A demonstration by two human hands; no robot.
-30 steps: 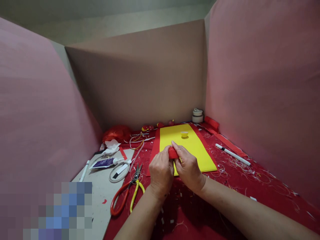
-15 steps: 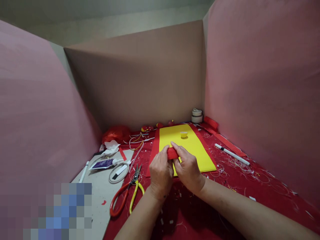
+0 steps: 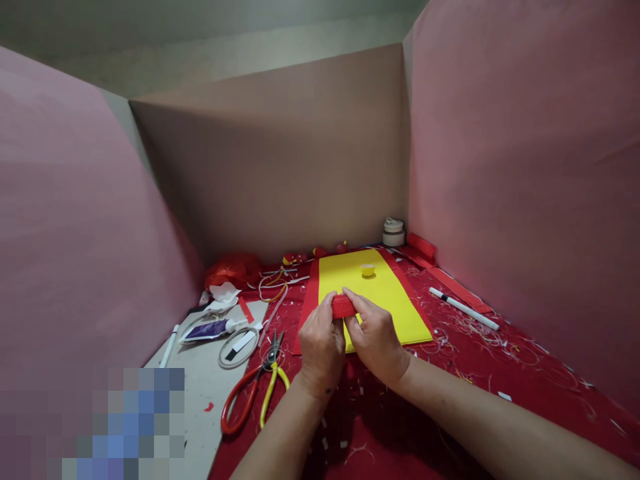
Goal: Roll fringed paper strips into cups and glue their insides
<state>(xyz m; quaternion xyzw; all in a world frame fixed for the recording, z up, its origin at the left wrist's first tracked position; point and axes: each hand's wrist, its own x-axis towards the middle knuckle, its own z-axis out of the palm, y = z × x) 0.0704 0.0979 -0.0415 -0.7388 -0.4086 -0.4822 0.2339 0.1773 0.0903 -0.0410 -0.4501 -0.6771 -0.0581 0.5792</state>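
A small red textured piece [image 3: 343, 307] is pinched between my two hands above the near part of a yellow sheet [image 3: 345, 270]. My left hand [image 3: 320, 341] grips its left side, fingers curled. On its right side, my right hand [image 3: 376, 335] holds it with thumb and fingers. A small yellow cup-shaped piece [image 3: 368, 271] rests on the yellow sheet, beyond my hands. The yellow sheet lies over a red one [image 3: 309, 293].
Scissors [image 3: 271, 357] with red and yellow handles lie left of my forearms. Farther left are a purple tube [image 3: 205, 331], a grey ring [image 3: 222, 356] and tissue. A white marker [image 3: 465, 309] lies right, a lidded jar [image 3: 393, 233] at the back. Thread scraps litter the red cloth [image 3: 480, 400].
Both hands still hold the red piece, which has shifted very slightly left and looks a little more tilted. Nothing else has visibly moved.
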